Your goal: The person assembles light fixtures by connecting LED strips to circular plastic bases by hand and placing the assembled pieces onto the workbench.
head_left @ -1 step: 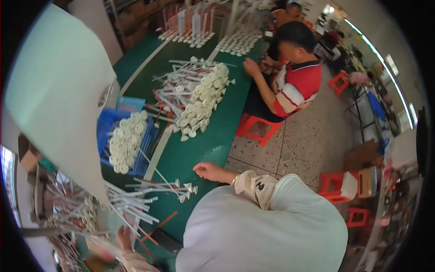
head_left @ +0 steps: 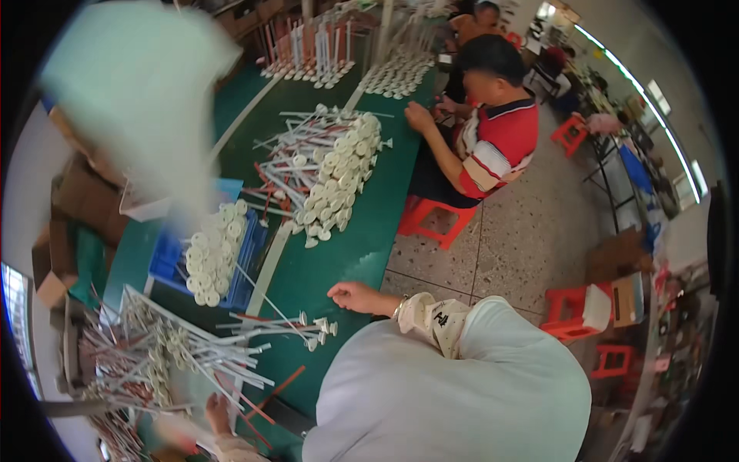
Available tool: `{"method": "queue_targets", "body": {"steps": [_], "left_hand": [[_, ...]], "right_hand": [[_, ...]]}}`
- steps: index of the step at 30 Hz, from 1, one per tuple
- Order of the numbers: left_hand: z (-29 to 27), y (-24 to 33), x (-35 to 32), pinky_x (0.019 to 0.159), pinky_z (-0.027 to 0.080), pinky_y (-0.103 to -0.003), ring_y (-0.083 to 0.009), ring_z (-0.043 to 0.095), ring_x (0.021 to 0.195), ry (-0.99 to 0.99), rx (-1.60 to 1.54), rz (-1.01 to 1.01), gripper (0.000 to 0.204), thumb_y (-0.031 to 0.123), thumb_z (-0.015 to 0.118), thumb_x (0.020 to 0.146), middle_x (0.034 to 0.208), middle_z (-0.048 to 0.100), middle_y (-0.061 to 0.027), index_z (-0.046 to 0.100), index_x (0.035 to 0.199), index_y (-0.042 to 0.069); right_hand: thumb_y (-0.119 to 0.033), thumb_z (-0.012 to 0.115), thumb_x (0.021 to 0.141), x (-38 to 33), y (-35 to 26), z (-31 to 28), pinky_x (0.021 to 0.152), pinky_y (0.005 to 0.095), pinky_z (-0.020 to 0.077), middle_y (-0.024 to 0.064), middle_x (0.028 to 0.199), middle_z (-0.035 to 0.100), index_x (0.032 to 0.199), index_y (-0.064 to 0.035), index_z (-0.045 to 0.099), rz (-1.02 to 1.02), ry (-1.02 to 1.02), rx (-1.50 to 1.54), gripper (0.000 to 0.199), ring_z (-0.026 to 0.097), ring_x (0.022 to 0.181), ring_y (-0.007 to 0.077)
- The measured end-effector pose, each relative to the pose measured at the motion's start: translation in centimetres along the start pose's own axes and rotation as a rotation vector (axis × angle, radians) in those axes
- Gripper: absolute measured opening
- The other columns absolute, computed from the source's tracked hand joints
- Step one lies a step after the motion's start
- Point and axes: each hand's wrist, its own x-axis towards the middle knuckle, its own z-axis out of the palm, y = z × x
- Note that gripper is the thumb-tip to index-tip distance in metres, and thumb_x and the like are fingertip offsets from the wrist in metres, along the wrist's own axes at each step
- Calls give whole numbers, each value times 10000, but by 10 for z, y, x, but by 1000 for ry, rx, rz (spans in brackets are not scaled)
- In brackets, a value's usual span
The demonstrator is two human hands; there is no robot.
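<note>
The right hand [head_left: 356,296] lies on the green table [head_left: 346,246], palm down. Its fingers are loosely spread and released, and nothing shows between them. Just beyond the fingertips, toward the person's left, is a small bundle of white rods [head_left: 296,326] with disc-shaped heads. The heads are bunched at the end nearest the fingers and the shafts fan away from them. A few thin red rods [head_left: 269,393] lie crossed under and beside that bundle.

The left hand [head_left: 219,413] is low at the table's near edge and blurred. It is among or just beside the far ends of the rods, but I cannot tell whether its fingers are clenched or slack.

Further out from the right fingertips stands a blue crate [head_left: 165,262] filled with white discs [head_left: 212,258]. Past that is a large pile [head_left: 331,173] of the same headed rods. A co-worker [head_left: 493,127] on a red stool [head_left: 431,219] works at the table's far side, well apart from both hands.

As I judge it, the work in hand is with the small bundle. The heads are the handiest place to grip, since they are close together and nearest the fingers. Picking one rod by its head end and lifting it straight out should keep the crossed shafts from dragging their neighbours. The other hand could steady the loose ends.
</note>
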Motion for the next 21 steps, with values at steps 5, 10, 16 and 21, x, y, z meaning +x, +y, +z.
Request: {"method": "queue_targets", "body": {"steps": [5, 10, 16, 21], "left_hand": [[7, 146, -62, 704, 533, -336, -142, 608, 843, 62, -408, -232, 364, 266, 714, 931, 982, 654, 18, 661, 1258, 113], [-12, 201, -152, 953, 497, -513, -282, 552, 1177, 97, -558, -161, 449, 283, 536, 1028, 1379, 524, -67, 496, 1436, 102], [42, 276, -228, 980, 454, -576, -275, 408, 1347, 81, -594, 196, 573, 328, 583, 1019, 1488, 421, -78, 374, 1524, 156], [132, 448, -273, 776, 558, -312, -199, 639, 1019, 52, -827, 335, 384, 139, 571, 1025, 1207, 635, -104, 558, 1378, -9]], "right_hand": [[-159, 607, 1025, -39, -26, -15, 717, 275, 526, -1, 939, 669, 1222, -41, 674, -28, 101, 30, 240, 604, 813, 92], [-195, 611, 1028, -57, -44, -10, 752, 266, 522, -5, 956, 668, 1227, -52, 680, 20, 63, 40, 254, 600, 834, 86], [-113, 681, 965, -59, -117, 21, 821, 272, 529, 39, 1116, 660, 1231, -60, 681, -272, -65, 81, 271, 657, 954, 111], [-67, 715, 932, -87, -232, 49, 920, 304, 503, 72, 1335, 516, 1429, -118, 572, -663, -257, -58, 520, 573, 1059, 152]]}}
